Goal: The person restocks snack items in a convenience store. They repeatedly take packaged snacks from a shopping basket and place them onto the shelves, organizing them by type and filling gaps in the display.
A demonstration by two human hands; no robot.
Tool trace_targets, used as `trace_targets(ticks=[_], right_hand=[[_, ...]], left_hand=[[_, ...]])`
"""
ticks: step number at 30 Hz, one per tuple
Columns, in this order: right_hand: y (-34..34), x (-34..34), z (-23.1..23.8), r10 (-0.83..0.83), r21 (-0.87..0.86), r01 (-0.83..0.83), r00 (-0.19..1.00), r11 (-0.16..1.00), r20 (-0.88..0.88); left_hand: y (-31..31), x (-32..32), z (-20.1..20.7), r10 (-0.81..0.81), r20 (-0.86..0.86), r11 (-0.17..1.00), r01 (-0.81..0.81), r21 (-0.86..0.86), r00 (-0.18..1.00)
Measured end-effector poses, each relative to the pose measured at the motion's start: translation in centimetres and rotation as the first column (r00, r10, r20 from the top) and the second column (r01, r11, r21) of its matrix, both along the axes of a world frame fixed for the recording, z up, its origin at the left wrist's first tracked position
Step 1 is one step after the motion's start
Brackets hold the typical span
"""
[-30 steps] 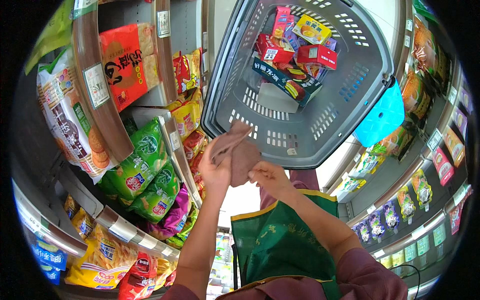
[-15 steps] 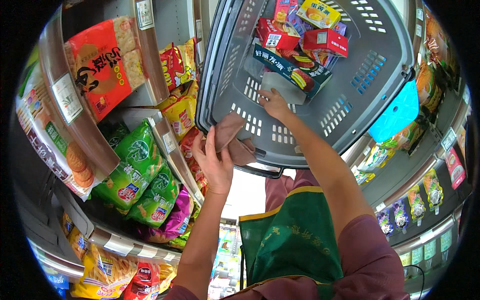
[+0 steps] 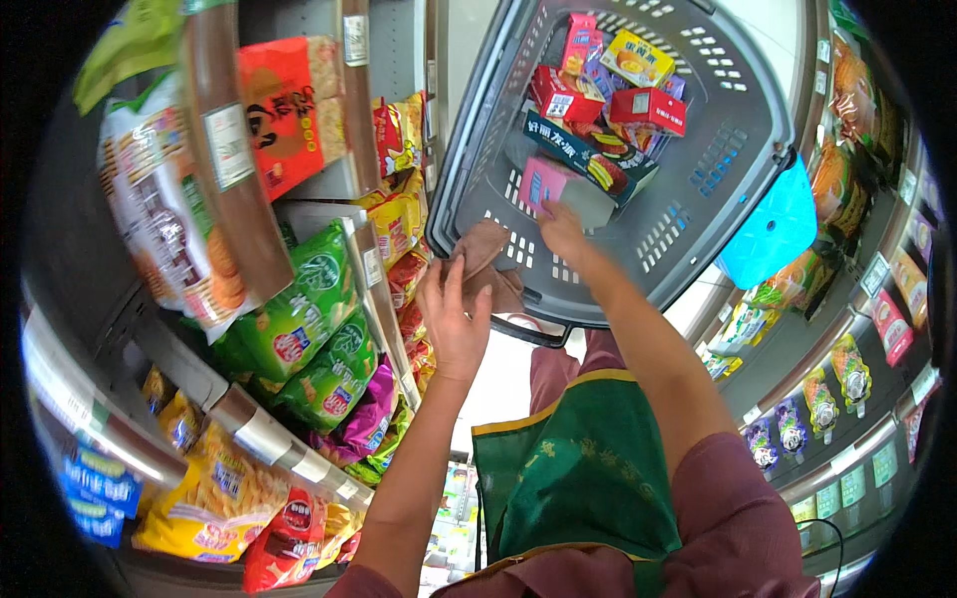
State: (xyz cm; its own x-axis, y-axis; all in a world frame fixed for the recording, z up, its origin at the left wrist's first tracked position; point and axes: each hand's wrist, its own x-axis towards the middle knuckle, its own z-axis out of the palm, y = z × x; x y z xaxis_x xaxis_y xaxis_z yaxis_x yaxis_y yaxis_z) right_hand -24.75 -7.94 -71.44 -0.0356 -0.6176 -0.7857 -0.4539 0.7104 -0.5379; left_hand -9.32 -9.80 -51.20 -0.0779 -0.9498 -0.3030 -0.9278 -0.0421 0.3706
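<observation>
A dark grey shopping basket (image 3: 688, 254) stands tilted before me, with snack boxes in its far part. My right hand (image 3: 564, 231) reaches inside, its fingers closed at the lower edge of a small pink pack (image 3: 543, 181). That pack lies beside a pale grey box side (image 3: 590, 204), just below a dark green pie box (image 3: 598, 154). At the basket's near left corner, my left hand (image 3: 454, 324) lies against a brown cloth (image 3: 488, 249) draped over the rim, fingers apart.
Shelves on the left carry green snack bags (image 3: 324, 374), a red rice-cracker pack (image 3: 279, 115) and yellow bags (image 3: 214, 498). A bright blue plastic piece (image 3: 768, 224) hangs at the basket's right side. Bagged snacks and pouches (image 3: 850, 369) line the right shelves.
A pink pack now shows at my right hand, where none was visible before. My left hand's fingers have spread a little on the cloth. The whole view has shifted slightly.
</observation>
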Motion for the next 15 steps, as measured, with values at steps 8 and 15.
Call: trace_targets(ticks=[8, 15], right_hand=[[1.4, -5.1, 16.0, -0.779, 0.143, 0.767, 0.602, 0.626, 0.177], [1.4, -11.2, 29.3, -0.504, -0.079, 0.601, 0.728, 0.796, 0.465]], left_hand=[[1.4, -2.7, 7.0, 0.093, -0.114, 0.984, -0.074, 0.162, 0.989], [-0.4, -3.8, 13.5, 0.899, -0.266, 0.399, -0.401, 0.824, 0.349]])
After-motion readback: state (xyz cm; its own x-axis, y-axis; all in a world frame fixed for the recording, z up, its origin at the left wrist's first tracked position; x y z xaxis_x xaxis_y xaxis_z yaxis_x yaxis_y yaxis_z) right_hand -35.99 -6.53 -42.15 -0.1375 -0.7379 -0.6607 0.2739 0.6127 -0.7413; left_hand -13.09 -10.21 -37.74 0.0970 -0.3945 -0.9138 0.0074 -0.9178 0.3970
